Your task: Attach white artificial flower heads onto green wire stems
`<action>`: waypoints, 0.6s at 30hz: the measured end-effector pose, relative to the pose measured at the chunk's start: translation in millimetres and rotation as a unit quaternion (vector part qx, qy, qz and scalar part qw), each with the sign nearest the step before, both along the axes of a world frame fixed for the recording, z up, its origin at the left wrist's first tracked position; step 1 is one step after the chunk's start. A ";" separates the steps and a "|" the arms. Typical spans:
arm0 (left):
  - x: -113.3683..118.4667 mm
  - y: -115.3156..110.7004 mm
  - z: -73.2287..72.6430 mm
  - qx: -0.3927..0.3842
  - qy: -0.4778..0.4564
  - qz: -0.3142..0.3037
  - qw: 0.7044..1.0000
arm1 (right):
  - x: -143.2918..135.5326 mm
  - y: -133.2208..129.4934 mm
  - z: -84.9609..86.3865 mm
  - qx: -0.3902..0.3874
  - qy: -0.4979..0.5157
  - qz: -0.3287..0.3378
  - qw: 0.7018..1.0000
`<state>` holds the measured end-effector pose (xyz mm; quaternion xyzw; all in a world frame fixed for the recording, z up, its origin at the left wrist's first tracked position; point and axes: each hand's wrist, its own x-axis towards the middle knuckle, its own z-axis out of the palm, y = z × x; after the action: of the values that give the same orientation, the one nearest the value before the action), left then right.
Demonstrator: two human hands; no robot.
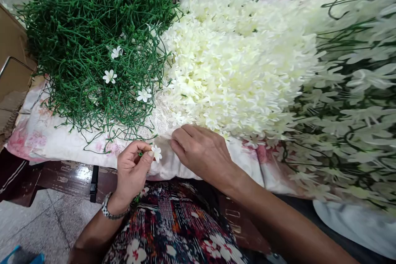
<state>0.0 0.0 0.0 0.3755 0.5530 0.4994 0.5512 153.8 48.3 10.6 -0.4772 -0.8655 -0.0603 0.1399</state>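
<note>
Thumb and forefinger of the left hand (133, 171) are closed together in a pinch, and they have hold of one small white flower (157, 154). This flower lies just at the tip of the thumb, with its petals open to the right side, above the near edge of the floral cloth (62, 140) which covers the worktop. A small green tip (140, 154) shows between the same thumb and the curled forefinger. The right hand (202, 154) is near the flower but apart from it; its fingers are bent close together beside the front border of the white flower heap (232, 62), and I cannot tell if something is held in them. This heap occupies the middle of the cloth, up toward its far edge. At the left end of the cloth is a big tangle of green stems (102, 37), on which several white blossoms (109, 76) are lying. Toward the right end, stemmed flowers (340, 111) hang over the near edge. Below the near edge at the left, the brown wood (77, 173) carries pale rectangular marks, too small for me to read or to say whether they are writing.
</note>
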 end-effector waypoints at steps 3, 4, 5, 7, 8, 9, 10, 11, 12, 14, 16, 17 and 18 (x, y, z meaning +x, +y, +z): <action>3.3 0.5 0.2 0.000 0.010 -0.004 1.000 | 6.3 -1.4 1.6 -0.046 0.045 -0.002 0.998; 4.5 0.5 0.2 0.001 0.012 -0.004 1.000 | 7.8 -1.5 1.5 -0.065 0.064 -0.003 0.996; 5.6 0.4 0.1 0.002 0.013 -0.005 1.000 | 9.0 -1.6 1.3 -0.083 0.087 -0.001 0.993; 7.5 0.2 -0.2 0.004 0.011 -0.006 1.000 | 11.0 -1.8 0.3 -0.115 0.137 0.006 0.984; 8.4 0.1 -0.4 0.006 0.008 -0.006 1.000 | 11.9 -2.1 -0.2 -0.124 0.162 0.013 0.979; 9.2 0.1 -0.6 0.008 0.003 -0.007 1.000 | 12.7 -2.3 -0.6 -0.128 0.185 0.021 0.974; 10.0 0.2 -0.8 0.010 -0.002 -0.006 1.000 | 13.5 -2.7 -0.9 -0.126 0.207 0.029 0.970; 10.8 0.4 -0.9 0.011 -0.009 -0.008 1.000 | 14.3 -3.1 -1.0 -0.122 0.227 0.037 0.966; 11.4 0.7 -0.9 0.012 -0.018 -0.011 1.000 | 15.1 -3.6 -0.9 -0.115 0.246 0.042 0.961; 12.4 1.6 -0.5 0.011 -0.039 -0.018 0.999 | 17.2 -4.8 -0.2 -0.107 0.280 0.047 0.953; 13.4 2.5 -0.2 0.008 -0.052 -0.020 0.998 | 19.9 -6.7 0.8 -0.111 0.304 0.036 0.945; 13.9 2.8 -0.2 0.006 -0.053 -0.020 0.998 | 21.3 -7.7 1.3 -0.117 0.313 0.021 0.942; 14.5 3.1 -0.5 0.005 -0.051 -0.017 0.999 | 22.9 -8.8 1.6 -0.124 0.319 0.004 0.940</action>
<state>14.5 3.1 -0.5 0.3617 0.5153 0.5111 0.5852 176.6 39.5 12.2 -0.4817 -0.7777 0.2034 0.3490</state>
